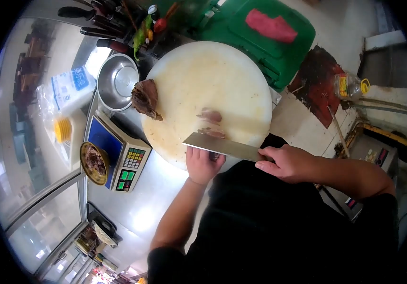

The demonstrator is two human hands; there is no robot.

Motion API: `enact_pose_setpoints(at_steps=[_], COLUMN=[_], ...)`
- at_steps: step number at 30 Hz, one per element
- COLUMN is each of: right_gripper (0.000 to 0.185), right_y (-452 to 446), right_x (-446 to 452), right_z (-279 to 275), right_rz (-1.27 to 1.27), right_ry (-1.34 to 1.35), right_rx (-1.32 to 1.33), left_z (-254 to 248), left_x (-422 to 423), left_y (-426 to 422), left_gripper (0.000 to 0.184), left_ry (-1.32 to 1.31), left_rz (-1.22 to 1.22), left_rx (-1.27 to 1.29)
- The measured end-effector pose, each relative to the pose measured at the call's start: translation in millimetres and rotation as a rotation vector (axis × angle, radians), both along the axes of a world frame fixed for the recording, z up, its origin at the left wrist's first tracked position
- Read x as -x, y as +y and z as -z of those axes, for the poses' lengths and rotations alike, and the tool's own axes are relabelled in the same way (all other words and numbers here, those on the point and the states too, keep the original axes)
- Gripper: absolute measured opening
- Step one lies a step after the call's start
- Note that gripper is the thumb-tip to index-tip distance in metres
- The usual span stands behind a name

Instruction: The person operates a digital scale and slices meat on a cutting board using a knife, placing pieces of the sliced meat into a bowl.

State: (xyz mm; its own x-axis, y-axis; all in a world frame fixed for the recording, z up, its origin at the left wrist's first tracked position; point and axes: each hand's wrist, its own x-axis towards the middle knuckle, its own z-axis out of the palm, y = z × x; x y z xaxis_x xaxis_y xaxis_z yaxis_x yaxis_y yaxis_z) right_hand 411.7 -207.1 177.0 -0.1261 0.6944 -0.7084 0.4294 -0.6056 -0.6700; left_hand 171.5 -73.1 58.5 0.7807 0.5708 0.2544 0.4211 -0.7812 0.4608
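Note:
My right hand [286,163] is closed round the handle of a cleaver [222,146], whose broad blade reaches left across the near side of a round white cutting board [203,71]. Just under the blade, my left hand [202,165] grips a dark piece of meat, mostly hidden by the fingers and the blade. Beyond the cleaver lie a few thin meat slices [210,116], some partly behind the blade's edge. A larger brown chunk of cooked meat [145,98] rests at the board's left rim.
Left of the board stand a steel bowl [117,83] and a digital scale [130,163] carrying a bowl of meat [94,163]. Knives [101,23] crowd the upper left. A green bin lid [241,28] with a pink cloth [271,26] is behind; an oil bottle [348,87] stands right.

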Motion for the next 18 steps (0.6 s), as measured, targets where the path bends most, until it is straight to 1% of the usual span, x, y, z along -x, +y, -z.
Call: enact_pose_setpoints(at_steps=[1,3,9,12,16,18], right_gripper=[0.044,0.046,0.050,0.052,0.053,0.053], right_y=[2.8,10.2,35.5,44.0,63.9,62.2], right_x=[0.4,2.6,10.8,18.4,23.8,23.1], right_z=[2.0,5.4,12.8,28.2,27.8,26.0], right_rz=[-0.003,0.035,0.021,0.014,-0.020,0.008], right_ry=[-0.003,0.019,0.009,0.002,-0.028,0.015], right_rx=[0.002,-0.092,-0.139,-0.156,-0.132,-0.117], left_z=[0.4,0.6,-4.1,-0.6,0.5,2.7], left_x=[-0.7,-1.2,-4.0,-3.2,-1.5,-0.2], left_y=[1.0,2.5,6.9,6.1,5.4,3.7], left_gripper=[0.052,0.054,0.055,0.054,0.054,0.055], left_ry=[-0.003,-0.010,-0.019,-0.025,-0.026,-0.001], left_rz=[-0.003,0.014,0.022,0.020,0.038,0.025], left_rx=[0.002,0.001,0.026,0.023,0.016,0.002])
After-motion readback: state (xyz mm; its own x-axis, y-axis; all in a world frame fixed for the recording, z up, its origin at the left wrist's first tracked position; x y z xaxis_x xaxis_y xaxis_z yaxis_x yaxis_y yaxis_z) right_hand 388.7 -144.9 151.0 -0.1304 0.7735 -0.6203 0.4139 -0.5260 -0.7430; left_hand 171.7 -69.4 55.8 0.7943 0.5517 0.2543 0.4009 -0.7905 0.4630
